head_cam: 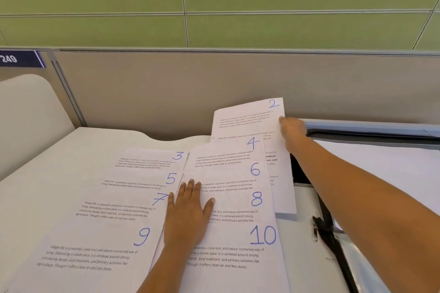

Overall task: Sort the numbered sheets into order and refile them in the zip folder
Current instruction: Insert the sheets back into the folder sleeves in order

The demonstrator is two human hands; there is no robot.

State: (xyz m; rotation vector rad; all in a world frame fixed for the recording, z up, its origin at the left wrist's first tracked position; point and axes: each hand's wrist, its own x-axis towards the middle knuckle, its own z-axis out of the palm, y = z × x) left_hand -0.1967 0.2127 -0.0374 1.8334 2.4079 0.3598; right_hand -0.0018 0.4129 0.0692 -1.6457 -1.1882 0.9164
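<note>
Clearly sheet 2 [247,121] spreads leftward from the right hand [293,129] grip.

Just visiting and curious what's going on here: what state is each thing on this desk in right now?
Sheet 2, far end raised, held at its right edge.
Odd sheets (3, 5, 7, 9), flat, overlapped in a left column, numbers showing.
Even sheets (4, 6, 8, 10), flat, overlapped in a right column.
Left hand, fingers straight, pressing the even sheets.
Right hand, pinching sheet 2.
Zip folder, open, unzipped.
</note>
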